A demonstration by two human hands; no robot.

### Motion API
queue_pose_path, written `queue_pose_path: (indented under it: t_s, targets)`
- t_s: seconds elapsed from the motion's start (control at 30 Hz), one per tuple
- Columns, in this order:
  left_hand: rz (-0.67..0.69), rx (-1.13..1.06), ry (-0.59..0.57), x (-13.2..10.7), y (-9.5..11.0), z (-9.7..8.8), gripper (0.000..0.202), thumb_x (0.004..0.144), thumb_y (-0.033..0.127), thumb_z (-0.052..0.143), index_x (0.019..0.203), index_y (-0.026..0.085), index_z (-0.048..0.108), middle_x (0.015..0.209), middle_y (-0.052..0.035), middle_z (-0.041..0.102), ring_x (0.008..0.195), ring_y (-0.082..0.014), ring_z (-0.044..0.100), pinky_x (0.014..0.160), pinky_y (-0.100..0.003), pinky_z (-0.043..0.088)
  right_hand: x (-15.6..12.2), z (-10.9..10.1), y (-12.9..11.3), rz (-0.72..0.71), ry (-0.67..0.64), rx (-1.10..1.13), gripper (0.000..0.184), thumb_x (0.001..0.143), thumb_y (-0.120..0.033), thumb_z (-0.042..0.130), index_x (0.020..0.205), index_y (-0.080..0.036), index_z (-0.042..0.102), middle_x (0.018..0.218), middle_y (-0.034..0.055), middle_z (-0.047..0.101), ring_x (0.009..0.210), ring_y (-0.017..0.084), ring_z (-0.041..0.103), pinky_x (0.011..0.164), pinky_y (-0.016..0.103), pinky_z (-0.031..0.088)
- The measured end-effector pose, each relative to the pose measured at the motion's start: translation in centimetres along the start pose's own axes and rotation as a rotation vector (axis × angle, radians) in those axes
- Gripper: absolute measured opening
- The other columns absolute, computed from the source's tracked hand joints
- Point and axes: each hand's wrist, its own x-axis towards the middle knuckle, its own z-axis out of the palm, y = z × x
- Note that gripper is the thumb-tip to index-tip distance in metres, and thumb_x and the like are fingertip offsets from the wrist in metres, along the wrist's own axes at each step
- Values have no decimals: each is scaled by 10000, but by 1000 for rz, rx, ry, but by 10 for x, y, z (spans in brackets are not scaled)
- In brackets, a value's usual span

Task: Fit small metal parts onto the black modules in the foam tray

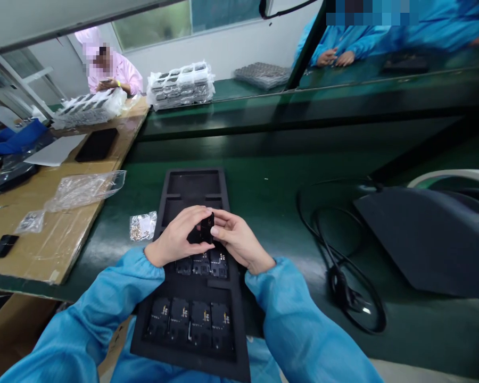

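Observation:
Above a long black foam tray (pixel 239 319), my left hand (pixel 179 234) and my right hand (pixel 239 239) hold a small black electronic part (pixel 207 229) between them. The part is tilted up on edge, and the fingers cover much of it. My left thumb and fingers grip its top and bottom edges. On its right side, my right thumb and fingertips pinch it. Similar flat black parts (pixel 201 319) with small gold contacts lie side by side in the tray's nearest compartment. More of them (pixel 218 263) sit in the compartment just below my hands. The far compartment (pixel 193 183) holds nothing.
Left of the tray lies a small clear bag of tiny metal pieces (pixel 142 226). Cardboard (pixel 83 213) at left bears plastic bags and a black pad (pixel 97 144). A coiled cable (pixel 339 282) and dark grey device (pixel 427 239) stand right. Wrapped tray stacks (pixel 181 85) and co-workers are beyond.

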Motion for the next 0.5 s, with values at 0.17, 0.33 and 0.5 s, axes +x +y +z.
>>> queue_pose_path:
  t_s: [0.17, 0.33, 0.5]
  targets:
    - [10, -43, 34, -6, -4, 2, 711, 830, 312, 780, 1440, 182, 440, 1298, -186, 630, 1258, -311, 595, 1019, -532, 546, 3, 0, 2, 18, -12, 23, 524, 720, -287, 972, 1179, -236, 725, 1083, 75, 714, 959, 238, 698, 821, 301, 578]
    - [-20, -117, 43, -10, -8, 0, 685, 824, 368, 783, 1404, 169, 479, 1294, -188, 636, 1266, -304, 586, 1055, -517, 519, 2, 4, 4, 29, 1, -62, 512, 742, -338, 960, 1191, -245, 732, 1105, 85, 711, 981, 238, 686, 793, 264, 579]
    - [-71, -197, -49, -12, -19, 0, 725, 834, 498, 733, 1393, 102, 494, 1321, -209, 627, 1289, -291, 572, 1131, -453, 456, 6, 4, 6, 77, 210, -198, 474, 741, -401, 953, 1143, -248, 755, 1085, 69, 719, 870, 190, 681, 752, 196, 577]
